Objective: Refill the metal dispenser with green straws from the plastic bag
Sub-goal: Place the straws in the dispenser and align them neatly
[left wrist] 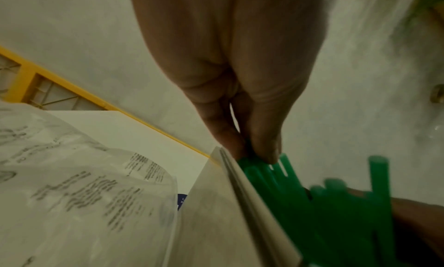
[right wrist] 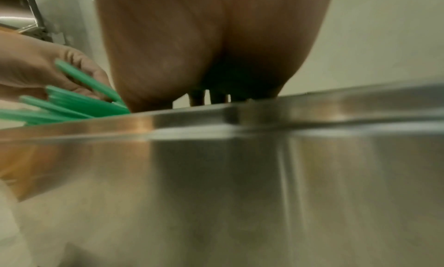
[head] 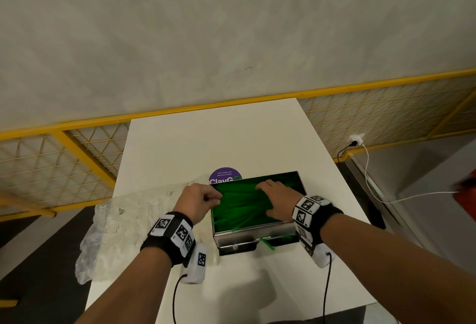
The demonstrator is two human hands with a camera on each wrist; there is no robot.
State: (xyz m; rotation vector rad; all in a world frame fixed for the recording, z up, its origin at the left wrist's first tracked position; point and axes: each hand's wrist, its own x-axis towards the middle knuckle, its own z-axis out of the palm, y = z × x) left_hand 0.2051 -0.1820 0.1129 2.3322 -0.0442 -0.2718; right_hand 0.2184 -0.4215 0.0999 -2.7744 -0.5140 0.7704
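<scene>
The open-topped metal dispenser (head: pixel 257 236) (left wrist: pixel 216 204) (right wrist: pixel 240 176) stands on the white table (head: pixel 231 138), filled with green straws (head: pixel 239 207) (left wrist: pixel 288 195) (right wrist: pixel 72 107). My left hand (head: pixel 213 198) (left wrist: pixel 250 149) is at its left rim, where thumb and fingertips close together on the straw ends. My right hand (head: pixel 277 195) (right wrist: pixel 204 52) lies flat on the pile with fingers spread. The clear printed plastic bag (head: pixel 123 220) (left wrist: pixel 72 185) lies crumpled at the left, overhanging the table edge. One straw (head: pixel 266 244) pokes from the front tray.
A round purple sticker (head: pixel 224 175) is on the table behind the dispenser. A yellow mesh fence (head: pixel 77 148) runs behind the table. A wall socket with a white cable (head: pixel 356 139) is at the right, and a red object (head: pixel 466 192) sits at the right edge.
</scene>
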